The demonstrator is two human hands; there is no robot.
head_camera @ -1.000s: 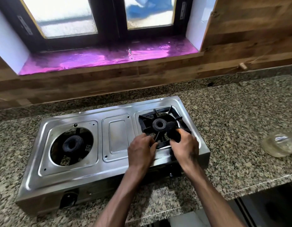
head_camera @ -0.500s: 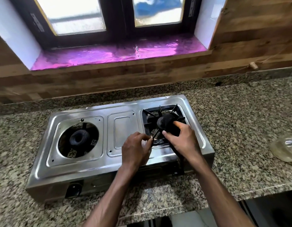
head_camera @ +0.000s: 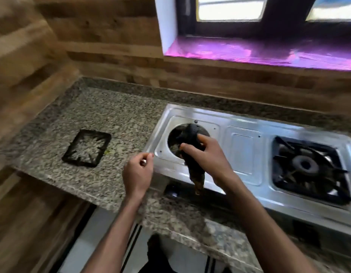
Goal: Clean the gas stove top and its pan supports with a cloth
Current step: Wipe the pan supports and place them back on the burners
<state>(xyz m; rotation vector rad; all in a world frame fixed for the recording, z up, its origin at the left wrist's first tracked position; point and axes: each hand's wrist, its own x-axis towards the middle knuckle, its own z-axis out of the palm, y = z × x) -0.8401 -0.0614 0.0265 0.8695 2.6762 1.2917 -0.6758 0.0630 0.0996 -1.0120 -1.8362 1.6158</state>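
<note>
The steel gas stove top fills the right half of the head view. One black pan support sits on the right burner. A second black pan support lies flat on the granite counter, left of the stove. My right hand grips a dark cloth over the left burner opening, and the cloth's tail hangs down past the stove's front edge. My left hand hovers at the stove's front left corner with fingers loosely curled, holding nothing.
The granite counter ends in a corner at the left against wood-panelled walls. A window sill covered in purple foil runs behind the stove. The counter's front edge lies just under my forearms.
My view has swung left. Both hands left the right burner's pan support. My right hand carried the dark cloth over to the left burner opening, and my left hand now hovers free.
</note>
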